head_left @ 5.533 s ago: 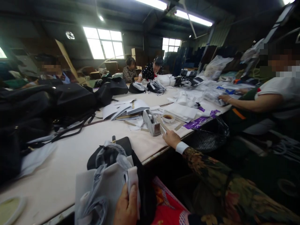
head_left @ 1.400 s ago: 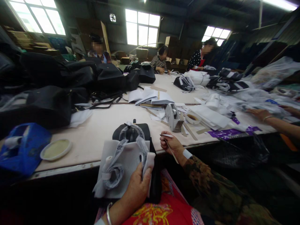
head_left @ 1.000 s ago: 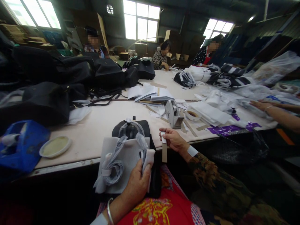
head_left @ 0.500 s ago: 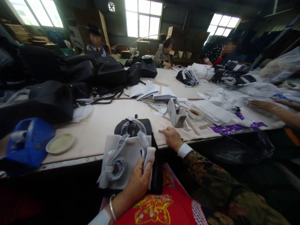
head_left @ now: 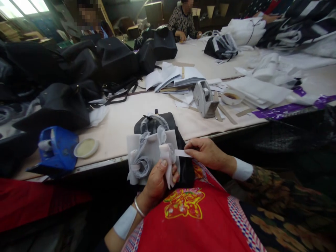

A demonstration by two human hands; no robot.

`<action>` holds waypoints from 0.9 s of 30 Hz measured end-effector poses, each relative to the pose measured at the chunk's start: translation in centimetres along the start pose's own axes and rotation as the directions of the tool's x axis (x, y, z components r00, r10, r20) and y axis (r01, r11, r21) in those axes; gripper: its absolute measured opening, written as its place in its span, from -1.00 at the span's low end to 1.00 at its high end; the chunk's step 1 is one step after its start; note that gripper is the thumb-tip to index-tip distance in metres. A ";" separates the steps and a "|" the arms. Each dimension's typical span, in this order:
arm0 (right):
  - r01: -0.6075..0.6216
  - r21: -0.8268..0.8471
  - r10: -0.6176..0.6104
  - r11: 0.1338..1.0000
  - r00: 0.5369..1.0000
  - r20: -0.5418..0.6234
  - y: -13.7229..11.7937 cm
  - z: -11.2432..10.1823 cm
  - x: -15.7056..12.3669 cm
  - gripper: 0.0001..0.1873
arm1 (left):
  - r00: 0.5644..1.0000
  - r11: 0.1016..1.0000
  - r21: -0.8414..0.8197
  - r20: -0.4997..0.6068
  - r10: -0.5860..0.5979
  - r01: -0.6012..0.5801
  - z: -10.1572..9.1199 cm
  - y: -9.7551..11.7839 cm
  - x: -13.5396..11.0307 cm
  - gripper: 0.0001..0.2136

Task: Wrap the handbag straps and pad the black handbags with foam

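A black bag [head_left: 185, 168] leans at the table's front edge against my lap, with a white foam sheet [head_left: 154, 143] over its face. Its straps [head_left: 144, 140] are wrapped in clear plastic; one is coiled at the left of the sheet. My left hand [head_left: 159, 178] is closed around a white foam wrap [head_left: 166, 157] at the right side, thumb in front. My right hand [head_left: 203, 152] pinches the end of a short white strip [head_left: 183, 153], which stretches left to the wrapped part. The strip's far end meets the foam wrap near my left fingers.
A grey tape dispenser [head_left: 206, 99], a tape roll [head_left: 233, 97] and stacked white paper [head_left: 183, 75] lie beyond the bag. At left are a blue tape dispenser [head_left: 59, 148], a round dish [head_left: 86, 148] and several black bags [head_left: 60, 108]. Co-workers sit across the table.
My right hand has come from beside the grey dispenser to the bag, now holding a white strip against the foam wrap. The view has tilted down, and my left hand keeps its hold.
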State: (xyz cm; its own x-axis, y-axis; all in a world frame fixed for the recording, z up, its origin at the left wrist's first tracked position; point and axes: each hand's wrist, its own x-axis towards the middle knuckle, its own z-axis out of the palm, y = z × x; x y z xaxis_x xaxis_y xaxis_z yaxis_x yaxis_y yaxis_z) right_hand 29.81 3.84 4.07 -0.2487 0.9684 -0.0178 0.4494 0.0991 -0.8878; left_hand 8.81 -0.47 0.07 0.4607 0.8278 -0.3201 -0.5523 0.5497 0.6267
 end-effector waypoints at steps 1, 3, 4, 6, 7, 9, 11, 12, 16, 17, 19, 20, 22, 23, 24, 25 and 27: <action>0.027 -0.036 -0.027 0.999 1.000 0.000 -0.2 0.4 0.2 -0.85 | 1.000 1.000 0.000 0.002 0.001 -0.001 0.0 0.0 -0.1 -0.70; 0.047 -0.076 -0.045 0.996 0.999 0.016 -0.4 1.0 0.8 -0.84 | 1.000 1.000 0.007 0.005 0.007 -0.007 0.1 0.0 -0.2 -0.70; 0.048 -0.086 -0.046 0.995 0.999 0.027 -0.4 1.2 1.1 -0.84 | 1.000 1.000 0.014 0.003 0.009 -0.009 0.2 0.0 -0.3 -0.69; 0.043 -0.098 -0.039 0.994 0.998 0.044 -0.5 1.4 1.5 -0.84 | 1.000 0.999 0.028 -0.007 0.016 -0.016 0.2 -0.1 -0.4 -0.69; 0.036 -0.098 -0.032 0.995 0.998 0.049 -0.4 1.4 1.6 -0.84 | 1.000 0.999 0.036 -0.013 0.021 -0.021 0.2 -0.1 -0.4 -0.68; 0.007 -0.086 -0.002 0.996 0.998 0.058 -0.3 1.3 1.7 -0.84 | 0.999 0.998 0.055 -0.019 0.029 -0.028 0.1 -0.2 -0.4 -0.67; -0.036 -0.051 0.039 0.998 0.997 0.064 0.0 1.1 1.7 -0.84 | 0.999 0.997 0.074 -0.016 0.035 -0.034 0.0 -0.3 -0.4 -0.66; -0.059 -0.029 0.061 0.998 0.996 0.069 0.2 1.1 1.7 -0.84 | 0.999 0.996 0.082 -0.012 0.037 -0.036 -0.1 -0.4 -0.3 -0.66; -0.129 0.066 0.124 0.989 0.989 0.080 0.6 1.6 2.0 -0.82 | 0.999 0.994 0.102 0.029 0.046 -0.049 -0.5 -0.5 -0.2 -0.69; -0.140 0.088 0.133 0.986 0.988 0.078 0.6 1.8 2.1 -0.82 | 0.998 0.992 0.116 0.037 0.050 -0.054 -0.6 -0.5 -0.1 -0.69; -0.163 0.133 0.153 0.978 0.985 0.080 0.5 2.2 2.3 -0.82 | 0.997 0.986 0.154 0.042 0.057 -0.063 -0.7 -0.6 -0.1 -0.69; -0.176 0.156 0.164 0.972 0.983 0.084 0.4 2.4 2.4 -0.81 | 0.997 0.982 0.177 0.040 0.064 -0.070 -0.8 -0.7 -0.1 -0.68; -0.211 0.216 0.193 0.953 0.976 0.104 0.2 2.8 2.6 -0.80 | 0.996 0.969 0.234 0.034 0.080 -0.086 -0.7 -0.7 -0.1 -0.66; -0.240 0.257 0.215 0.936 0.969 0.120 0.1 3.1 2.7 -0.79 | 0.996 0.959 0.270 0.033 0.085 -0.091 -0.7 -0.7 -0.1 -0.65; -0.275 0.305 0.243 0.912 0.960 0.139 0.1 3.4 2.8 -0.77 | 0.996 0.947 0.306 0.033 0.088 -0.093 -0.6 -0.7 -0.1 -0.63; -0.314 0.359 0.274 0.879 0.949 0.159 0.1 3.8 2.9 -0.74 | 0.996 0.936 0.338 0.030 0.089 -0.094 -0.5 -0.6 -0.1 -0.62; -0.380 0.471 0.327 0.796 0.925 0.194 0.4 4.6 2.9 -0.67 | 0.996 0.923 0.373 0.018 0.090 -0.091 -0.4 -0.5 -0.1 -0.59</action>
State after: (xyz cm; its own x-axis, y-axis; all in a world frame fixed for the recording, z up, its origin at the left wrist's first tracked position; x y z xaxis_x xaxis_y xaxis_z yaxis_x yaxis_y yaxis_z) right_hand 25.25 5.66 1.56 -0.2495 0.8838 -0.3957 0.0486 -0.3967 -0.9167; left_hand 8.80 -0.81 -0.50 0.4215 0.8719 -0.2493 -0.2925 0.3909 0.8727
